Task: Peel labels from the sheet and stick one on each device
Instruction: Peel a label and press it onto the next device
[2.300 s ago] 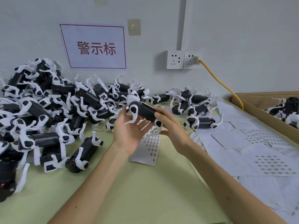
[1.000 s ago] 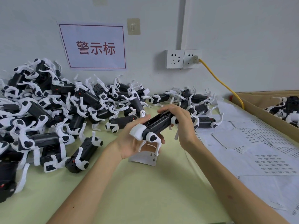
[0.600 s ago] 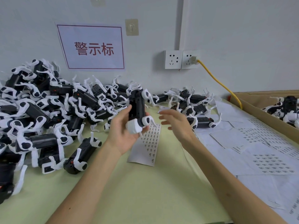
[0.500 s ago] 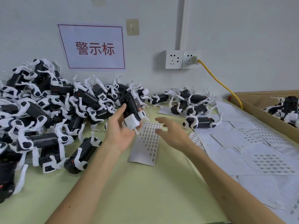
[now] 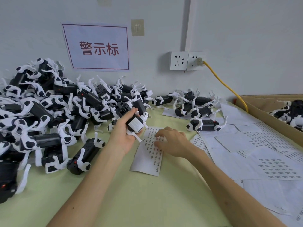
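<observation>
Green worktop open toward near edge, left hand gripping device, right hand bent onto label sheet, pinch unclear

the device gripped in the left hand is matt black plastic with smooth white plastic legs and end cap, like the heaped devices. the label sheet is thin, smooth white paper, as are the loose sheets. the tabletop is matt pale green. the box is plain brown cardboard. the sockets are glossy white plastic.
</observation>
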